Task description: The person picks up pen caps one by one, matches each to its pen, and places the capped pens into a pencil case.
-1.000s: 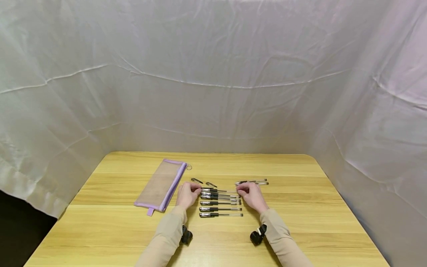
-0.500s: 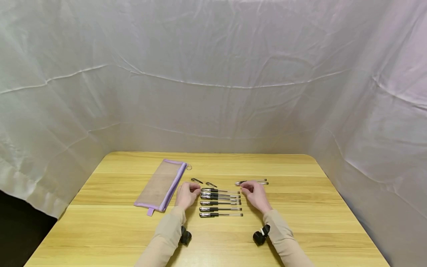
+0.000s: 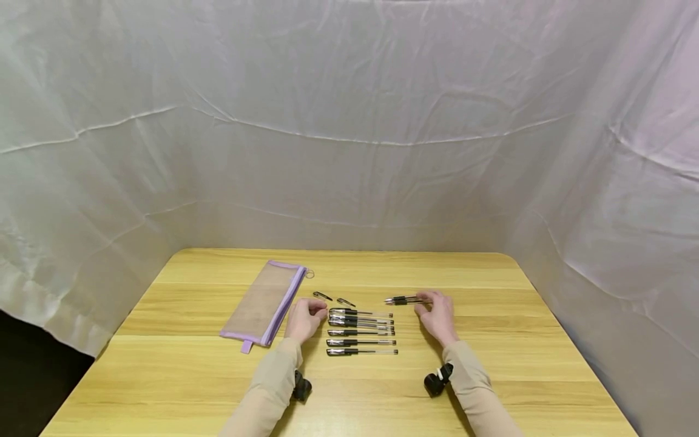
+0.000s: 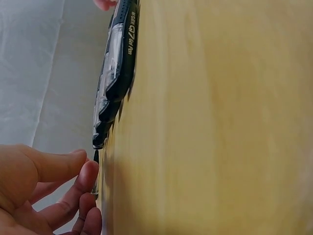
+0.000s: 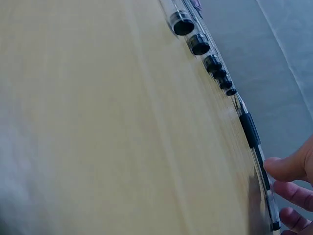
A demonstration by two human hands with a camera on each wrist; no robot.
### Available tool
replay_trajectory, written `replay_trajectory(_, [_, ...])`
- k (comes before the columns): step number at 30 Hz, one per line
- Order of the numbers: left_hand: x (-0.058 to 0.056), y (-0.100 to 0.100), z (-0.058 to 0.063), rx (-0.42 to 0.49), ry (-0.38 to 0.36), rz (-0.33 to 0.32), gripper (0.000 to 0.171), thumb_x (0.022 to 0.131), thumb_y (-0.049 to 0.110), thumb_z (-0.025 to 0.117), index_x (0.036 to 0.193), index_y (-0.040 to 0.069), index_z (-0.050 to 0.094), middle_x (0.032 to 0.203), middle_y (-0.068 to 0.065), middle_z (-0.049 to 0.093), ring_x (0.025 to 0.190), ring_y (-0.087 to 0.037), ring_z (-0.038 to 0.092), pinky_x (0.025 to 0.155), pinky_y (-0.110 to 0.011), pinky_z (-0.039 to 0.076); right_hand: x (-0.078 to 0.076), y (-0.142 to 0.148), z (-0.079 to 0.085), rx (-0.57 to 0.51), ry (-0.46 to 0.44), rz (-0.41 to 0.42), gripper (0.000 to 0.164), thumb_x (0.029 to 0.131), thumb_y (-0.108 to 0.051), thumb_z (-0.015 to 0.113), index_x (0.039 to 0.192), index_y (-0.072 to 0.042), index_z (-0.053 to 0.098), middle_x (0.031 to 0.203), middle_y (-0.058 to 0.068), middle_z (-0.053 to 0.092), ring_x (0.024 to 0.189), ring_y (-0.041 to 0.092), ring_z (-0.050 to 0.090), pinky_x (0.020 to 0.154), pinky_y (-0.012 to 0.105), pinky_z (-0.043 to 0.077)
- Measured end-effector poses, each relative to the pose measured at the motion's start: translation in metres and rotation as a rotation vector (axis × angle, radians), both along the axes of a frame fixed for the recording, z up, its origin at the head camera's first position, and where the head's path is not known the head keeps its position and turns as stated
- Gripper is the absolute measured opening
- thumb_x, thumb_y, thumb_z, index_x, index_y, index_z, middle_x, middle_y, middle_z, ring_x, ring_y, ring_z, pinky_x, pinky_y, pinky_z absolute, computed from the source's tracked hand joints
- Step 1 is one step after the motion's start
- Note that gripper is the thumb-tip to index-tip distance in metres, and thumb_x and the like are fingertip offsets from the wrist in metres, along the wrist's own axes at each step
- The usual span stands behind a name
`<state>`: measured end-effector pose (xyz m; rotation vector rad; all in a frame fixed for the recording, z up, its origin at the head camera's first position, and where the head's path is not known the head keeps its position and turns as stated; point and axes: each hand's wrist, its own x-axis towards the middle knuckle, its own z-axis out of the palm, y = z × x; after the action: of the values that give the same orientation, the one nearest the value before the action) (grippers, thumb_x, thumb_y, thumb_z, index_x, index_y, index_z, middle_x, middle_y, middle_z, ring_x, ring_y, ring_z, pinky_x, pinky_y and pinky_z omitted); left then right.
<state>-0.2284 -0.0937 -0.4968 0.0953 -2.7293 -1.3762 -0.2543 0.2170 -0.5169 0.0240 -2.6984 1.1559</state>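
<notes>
Several capped black gel pens (image 3: 360,342) lie in a row, caps to the left. My left hand (image 3: 303,319) rests beside the cap ends, thumb and fingers loosely bent, with nothing seen between them. Two loose pen caps (image 3: 322,295) lie just beyond it. My right hand (image 3: 436,314) is over the rear ends of two uncapped pens (image 3: 401,300), partly hiding them. In the right wrist view, its thumb and fingertips hover close beside an uncapped pen (image 5: 250,130); no pinch is visible, and contact is hard to tell.
A purple-edged mesh zip pouch (image 3: 262,303) with a key ring lies left of the pens. The wooden table (image 3: 524,388) ends at a pale hanging cloth (image 3: 349,182) behind and at both sides.
My right hand has moved right, away from the row's rear ends, and now covers the uncapped pens' rear ends. My left hand has shifted only slightly left. The pens in the row stay put.
</notes>
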Motion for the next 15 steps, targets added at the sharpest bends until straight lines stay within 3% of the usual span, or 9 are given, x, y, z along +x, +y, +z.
replay_trajectory(15, [-0.0006,-0.0012,-0.0011,-0.001,0.001,-0.001,0.014,0.089,0.005,0.072,0.102,0.004,0.078,0.100,-0.011,0.077,0.092,-0.025,0.069,0.088,-0.043,0.055,0.0012,0.0093,0.0005,0.095,-0.061,-0.019,0.014,0.087,-0.007,0.072,0.100,-0.007,0.076,0.116,0.018,0.070,0.116,0.040,0.046,0.098,0.055,0.026])
